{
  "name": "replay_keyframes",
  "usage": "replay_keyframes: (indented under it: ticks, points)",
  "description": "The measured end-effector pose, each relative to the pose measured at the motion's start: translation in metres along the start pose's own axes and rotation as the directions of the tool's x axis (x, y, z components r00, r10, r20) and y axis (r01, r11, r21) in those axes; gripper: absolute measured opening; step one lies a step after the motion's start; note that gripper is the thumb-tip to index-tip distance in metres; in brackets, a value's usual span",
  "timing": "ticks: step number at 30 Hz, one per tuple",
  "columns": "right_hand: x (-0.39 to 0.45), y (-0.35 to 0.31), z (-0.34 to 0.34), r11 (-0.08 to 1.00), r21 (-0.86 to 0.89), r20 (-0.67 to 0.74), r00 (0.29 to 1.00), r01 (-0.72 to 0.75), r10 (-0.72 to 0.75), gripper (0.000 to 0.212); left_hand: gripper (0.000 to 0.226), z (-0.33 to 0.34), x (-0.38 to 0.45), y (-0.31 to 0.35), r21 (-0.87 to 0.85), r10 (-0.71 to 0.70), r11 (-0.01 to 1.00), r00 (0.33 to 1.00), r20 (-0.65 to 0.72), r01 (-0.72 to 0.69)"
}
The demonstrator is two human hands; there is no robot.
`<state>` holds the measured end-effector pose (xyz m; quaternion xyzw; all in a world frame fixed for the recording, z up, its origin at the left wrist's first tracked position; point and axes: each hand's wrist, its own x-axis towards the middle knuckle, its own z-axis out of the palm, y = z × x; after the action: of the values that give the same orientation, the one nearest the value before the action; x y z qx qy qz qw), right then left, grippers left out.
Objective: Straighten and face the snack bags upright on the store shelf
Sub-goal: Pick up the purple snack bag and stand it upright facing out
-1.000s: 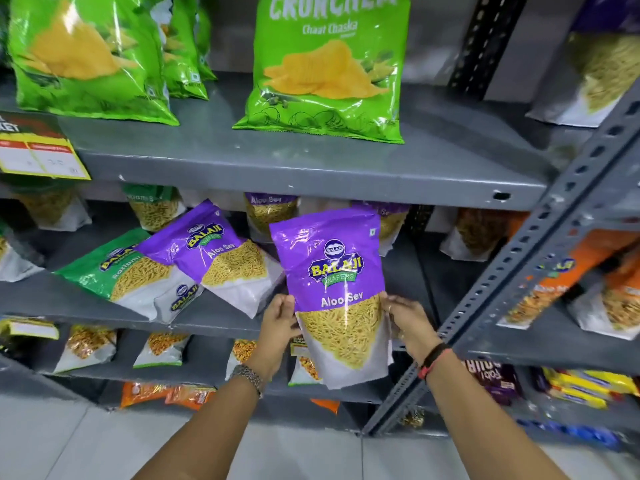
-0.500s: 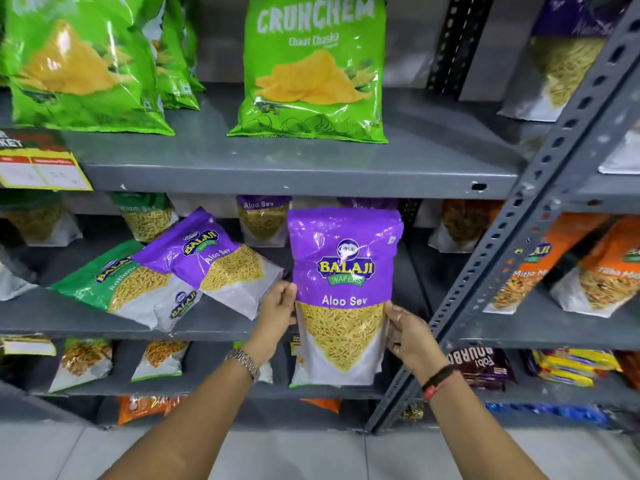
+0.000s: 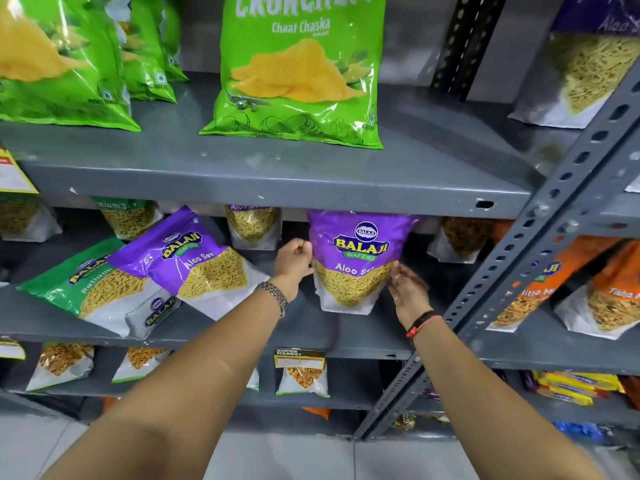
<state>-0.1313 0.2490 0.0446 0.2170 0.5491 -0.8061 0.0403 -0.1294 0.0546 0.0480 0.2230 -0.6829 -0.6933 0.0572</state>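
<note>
1. Now the purple Aloo Sev bag [image 3: 353,261] stands upright and face-forward on the middle shelf [image 3: 311,332], its top tucked just under the shelf above [image 3: 277,183].
2. Left hand [image 3: 294,263] has its grip curled against the bag's left edge; right hand [image 3: 405,289] lies open and flat against the lower right edge. Whether either truly pinches the film, I cannot tell.
3. Likely it handles light and soft: slick crinkly film, loose brittle contents that would crush under a squeeze. Best taken by the side seams, or steadied low down.
4. Beside it, another purple bag [image 3: 197,258] and a green Ratlami bag [image 3: 90,285] lie tilted, not yet straightened.
5. Hidden: the bag's top seam, the left fingertips behind the edge, and the rear bags half covered.
</note>
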Motion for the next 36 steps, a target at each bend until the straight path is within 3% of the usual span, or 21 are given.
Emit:
replay_keyframes:
  ticks: [5,8,11,13,16,20,24,26,29,32,36]
  points:
    - [0.005,0.013,-0.002,0.999,-0.040,-0.013,1.000,0.005,-0.005,0.015,0.013,-0.001,-0.003,-0.011,-0.040,-0.047,0.998,0.999,0.004,0.047]
    - [0.004,0.023,-0.006,0.995,-0.097,-0.096,0.995,-0.027,0.018,0.015,0.031,-0.014,-0.018,-0.013,-0.075,-0.014,0.997,1.000,-0.007,0.014]
    - [-0.013,0.043,-0.020,0.935,-0.321,-0.119,0.986,-0.153,0.121,0.017,0.034,-0.041,-0.036,-0.021,-0.120,0.094,0.987,0.992,-0.089,-0.105]
    - [-0.029,0.063,-0.022,0.857,-0.486,-0.043,0.984,-0.171,0.172,0.017,0.029,-0.066,-0.047,-0.029,-0.118,0.159,0.976,0.970,-0.186,-0.182]
    - [-0.048,0.088,0.002,0.815,-0.561,0.168,0.945,-0.143,0.281,0.010,0.016,-0.107,-0.059,-0.042,-0.139,0.166,0.965,0.926,-0.338,-0.224]
    - [-0.054,0.110,0.071,0.789,-0.614,0.357,0.895,0.009,0.268,0.016,0.012,-0.163,-0.059,-0.059,-0.187,0.009,0.977,0.894,-0.448,-0.104]
    - [-0.049,0.118,0.144,0.577,-0.746,0.439,0.897,0.333,0.050,0.033,0.020,-0.203,-0.053,-0.066,-0.191,-0.094,0.981,0.908,-0.409,0.015]
    - [-0.044,0.116,0.177,0.471,-0.777,0.467,0.884,0.417,-0.012,0.040,0.023,-0.215,-0.049,-0.066,-0.235,-0.175,0.967,0.923,-0.343,0.097]
    - [-0.033,0.111,0.220,0.316,-0.837,0.477,0.879,0.448,0.018,0.049,0.016,-0.228,-0.035,-0.065,-0.251,-0.296,0.938,0.928,-0.227,0.238]
    - [-0.024,0.109,0.256,0.321,-0.877,0.417,0.898,0.356,0.143,0.049,0.026,-0.236,-0.016,-0.065,-0.213,-0.352,0.923,0.926,-0.134,0.320]
    - [-0.014,0.112,0.276,0.529,-0.839,0.281,0.935,0.129,0.217,0.048,0.018,-0.234,-0.003,-0.059,-0.253,-0.353,0.912,0.932,-0.085,0.323]
